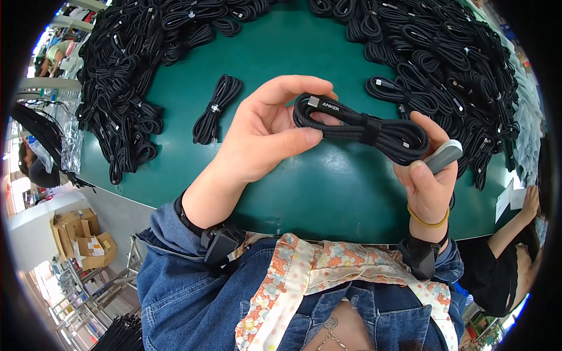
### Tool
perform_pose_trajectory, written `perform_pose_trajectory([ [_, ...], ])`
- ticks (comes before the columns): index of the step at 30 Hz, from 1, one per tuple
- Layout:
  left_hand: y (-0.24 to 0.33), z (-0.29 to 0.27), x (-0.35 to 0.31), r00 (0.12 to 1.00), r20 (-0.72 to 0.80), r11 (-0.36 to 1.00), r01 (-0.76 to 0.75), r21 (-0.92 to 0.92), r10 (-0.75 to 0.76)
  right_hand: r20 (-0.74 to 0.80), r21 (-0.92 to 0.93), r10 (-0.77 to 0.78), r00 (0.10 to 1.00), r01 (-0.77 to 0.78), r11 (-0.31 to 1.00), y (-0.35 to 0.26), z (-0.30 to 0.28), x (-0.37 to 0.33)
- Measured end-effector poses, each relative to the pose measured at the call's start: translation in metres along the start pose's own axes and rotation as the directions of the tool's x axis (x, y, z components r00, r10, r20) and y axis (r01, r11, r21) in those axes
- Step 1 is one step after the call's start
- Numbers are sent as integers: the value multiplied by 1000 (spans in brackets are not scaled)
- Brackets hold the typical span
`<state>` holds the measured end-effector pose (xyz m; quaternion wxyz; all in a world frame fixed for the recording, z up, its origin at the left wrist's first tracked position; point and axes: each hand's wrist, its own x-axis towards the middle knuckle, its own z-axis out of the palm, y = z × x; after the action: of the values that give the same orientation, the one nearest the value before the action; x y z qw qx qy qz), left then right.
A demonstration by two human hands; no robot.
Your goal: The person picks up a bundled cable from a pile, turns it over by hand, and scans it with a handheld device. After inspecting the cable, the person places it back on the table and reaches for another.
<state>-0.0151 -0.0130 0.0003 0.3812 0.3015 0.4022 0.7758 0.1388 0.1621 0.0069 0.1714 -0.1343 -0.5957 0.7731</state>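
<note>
A coiled black braided USB cable (345, 130), bound in the middle by a black strap (370, 130), is held up above the green table. My left hand (257, 131) pinches its left end between thumb and fingers, beside the metal plug (314, 102). At the cable's right end, my right hand (430, 184) has a rounded grey-and-white handheld object (444, 157) between thumb and fingers; its exact kind is unclear. The right fingertips are close against the coil, partly hidden behind it. Another bundled black cable (217, 110) lies on the table left of my left hand.
Heaps of bundled black cables line the table's left (126, 99) and right (445, 76) sides and its far edge. Cardboard boxes (88, 237) stand at the lower left. A person in black (497, 269) sits close by at the right; other people are at the far left.
</note>
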Motion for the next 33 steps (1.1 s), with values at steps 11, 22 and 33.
perform_pose_trajectory([
  [11,3,4,0,939,-134,937,331,109,-316,-54,-138,69,996,-76,988,-3,3,0],
  [22,12,6,1,849,-144,858,513,-1,-508,0,-9,130,991,-130,991,-10,10,4],
  [33,37,-61,-20,923,-338,-433,386,815,186,229,-479,431,873,-284,830,-3,3,5],
])
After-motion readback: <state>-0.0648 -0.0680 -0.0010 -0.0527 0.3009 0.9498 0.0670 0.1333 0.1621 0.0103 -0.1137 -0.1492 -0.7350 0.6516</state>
